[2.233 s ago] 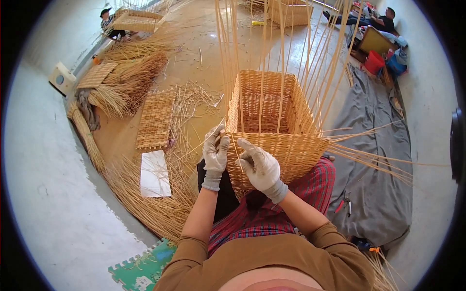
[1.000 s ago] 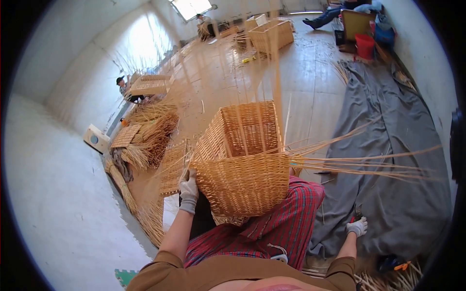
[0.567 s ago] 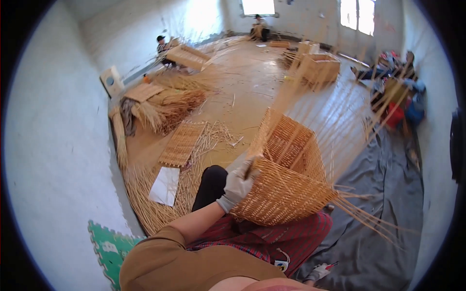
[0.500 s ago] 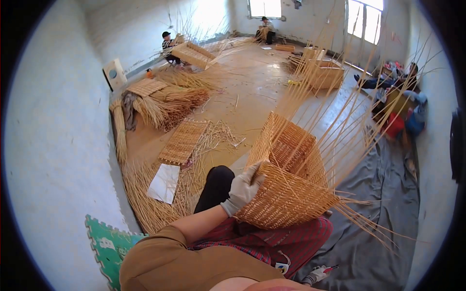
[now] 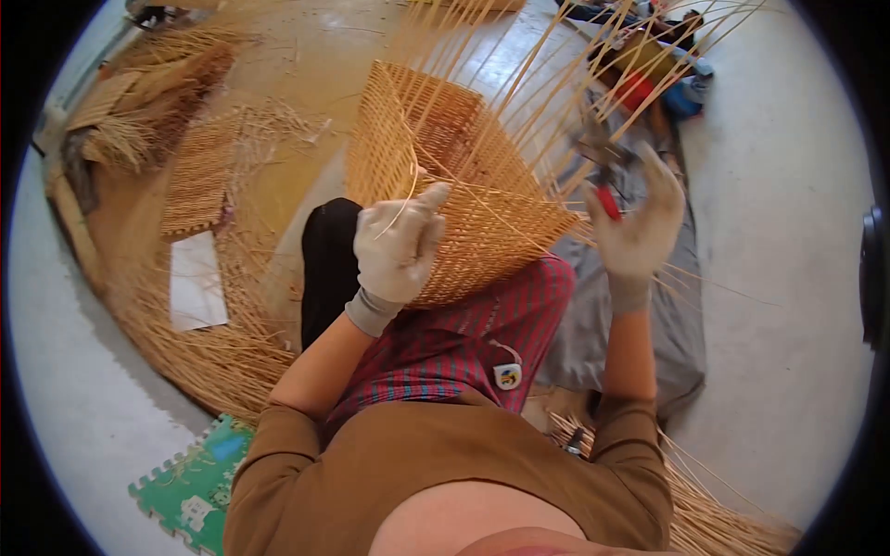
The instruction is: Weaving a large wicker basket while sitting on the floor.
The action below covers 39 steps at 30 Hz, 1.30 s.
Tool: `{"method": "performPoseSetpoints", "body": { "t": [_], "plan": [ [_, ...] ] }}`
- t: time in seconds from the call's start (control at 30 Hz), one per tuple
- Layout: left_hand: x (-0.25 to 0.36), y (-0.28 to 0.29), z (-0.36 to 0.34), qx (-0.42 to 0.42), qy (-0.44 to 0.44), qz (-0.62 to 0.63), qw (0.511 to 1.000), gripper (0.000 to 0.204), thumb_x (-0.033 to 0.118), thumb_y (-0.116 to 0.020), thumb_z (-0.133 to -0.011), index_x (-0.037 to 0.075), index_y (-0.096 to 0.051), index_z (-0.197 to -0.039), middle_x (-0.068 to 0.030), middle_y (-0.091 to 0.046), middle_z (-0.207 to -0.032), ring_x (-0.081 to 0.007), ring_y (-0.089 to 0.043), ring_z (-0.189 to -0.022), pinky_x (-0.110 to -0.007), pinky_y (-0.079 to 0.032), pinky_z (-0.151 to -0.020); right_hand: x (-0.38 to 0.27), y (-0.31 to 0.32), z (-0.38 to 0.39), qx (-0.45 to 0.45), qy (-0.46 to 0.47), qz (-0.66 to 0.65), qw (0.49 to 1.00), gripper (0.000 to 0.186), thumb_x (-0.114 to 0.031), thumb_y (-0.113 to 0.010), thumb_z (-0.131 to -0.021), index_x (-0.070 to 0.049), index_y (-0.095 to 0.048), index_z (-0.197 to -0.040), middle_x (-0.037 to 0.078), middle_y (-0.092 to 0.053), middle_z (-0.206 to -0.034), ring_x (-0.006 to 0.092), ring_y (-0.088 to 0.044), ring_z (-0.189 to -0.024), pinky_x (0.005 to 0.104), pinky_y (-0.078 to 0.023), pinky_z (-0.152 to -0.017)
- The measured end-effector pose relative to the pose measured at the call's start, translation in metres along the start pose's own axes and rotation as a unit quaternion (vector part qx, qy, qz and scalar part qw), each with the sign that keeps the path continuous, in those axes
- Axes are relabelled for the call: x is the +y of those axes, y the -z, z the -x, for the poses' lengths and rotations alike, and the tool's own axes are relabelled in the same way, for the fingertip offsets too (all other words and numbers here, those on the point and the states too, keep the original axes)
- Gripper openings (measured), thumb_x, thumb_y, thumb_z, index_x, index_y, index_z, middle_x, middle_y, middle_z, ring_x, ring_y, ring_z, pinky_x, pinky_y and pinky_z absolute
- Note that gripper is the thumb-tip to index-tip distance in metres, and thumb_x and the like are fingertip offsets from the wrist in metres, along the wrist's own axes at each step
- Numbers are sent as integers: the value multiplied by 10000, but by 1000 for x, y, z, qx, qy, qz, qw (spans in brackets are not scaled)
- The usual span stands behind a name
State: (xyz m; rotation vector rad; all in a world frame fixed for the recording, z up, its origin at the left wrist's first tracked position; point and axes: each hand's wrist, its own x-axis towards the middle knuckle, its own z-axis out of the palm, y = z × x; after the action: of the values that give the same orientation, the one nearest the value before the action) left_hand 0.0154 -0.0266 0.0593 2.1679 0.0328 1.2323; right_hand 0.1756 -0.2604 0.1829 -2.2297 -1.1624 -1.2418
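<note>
A square, tan wicker basket (image 5: 501,232) with long loose stakes rising from it rests on my lap, over red plaid fabric (image 5: 524,306). My left hand (image 5: 399,241), in a pale knit glove, is closed at the basket's near-left rim, where a loose strand bends down past the fingers. My right hand (image 5: 640,222), gloved and blurred, is raised beside the basket's right side, holding a red-handled cutting tool (image 5: 604,190) with its metal head upward.
Woven panels (image 5: 199,171), straw bundles (image 5: 144,107), loose reeds (image 5: 241,371) and white paper (image 5: 199,287) lie to the left. Grey cloth (image 5: 593,343) spreads at right, below a red bucket (image 5: 635,88) and other clutter. A green foam mat (image 5: 176,491) lies at lower left.
My right hand has risen from low on the grey cloth to beside the basket, carrying the red-handled tool. The view has tilted down, moving the basket higher in the picture.
</note>
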Motion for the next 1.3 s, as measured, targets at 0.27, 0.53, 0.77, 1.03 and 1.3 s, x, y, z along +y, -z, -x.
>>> {"method": "performPoseSetpoints", "body": {
  "t": [0.27,0.53,0.77,1.03,1.3],
  "plan": [
    [29,-43,2,-41,13,103,994,218,126,-717,-877,72,-639,-1074,-98,-644,-861,-324,-647,-787,-425,-511,-706,-63,-54,-71,-225,341,202,890,437,-236,-648,-873,-143,-569,-1293,15,-612,-1094,200,-607,-1006,363,-492,-839],
    [19,-30,-2,-24,-12,103,994,195,168,-715,-876,112,-616,-1035,-66,-610,-801,-296,-648,-717,-430,-501,-630,-84,-77,-67,-266,343,213,875,382,-232,-585,-925,-126,-555,-1291,4,-614,-1049,180,-622,-1020,354,-506,-743],
    [17,-36,-1,-46,-4,113,993,185,194,-712,-872,122,-611,-1010,-69,-612,-815,-293,-652,-758,-422,-505,-651,-79,-74,-67,-293,329,225,869,367,-228,-579,-931,-141,-570,-1288,14,-614,-984,192,-637,-959,355,-511,-707],
    [42,-6,22,-157,-192,138,959,311,236,-665,-845,120,-683,-1132,-43,-676,-928,-214,-671,-818,-371,-525,-701,-51,-7,-33,-254,173,57,950,565,-241,-775,-777,-150,-593,-1304,61,-608,-862,256,-660,-798,402,-530,-675],
    [10,-25,96,-441,-114,126,881,483,99,-560,-887,145,-595,-1367,-108,-654,-1200,-325,-666,-933,-429,-549,-810,38,-37,259,-31,-471,-64,879,453,-200,-744,-925,-75,-558,-1319,33,-624,-1034,169,-605,-846,335,-529,-799]
  ]
}}
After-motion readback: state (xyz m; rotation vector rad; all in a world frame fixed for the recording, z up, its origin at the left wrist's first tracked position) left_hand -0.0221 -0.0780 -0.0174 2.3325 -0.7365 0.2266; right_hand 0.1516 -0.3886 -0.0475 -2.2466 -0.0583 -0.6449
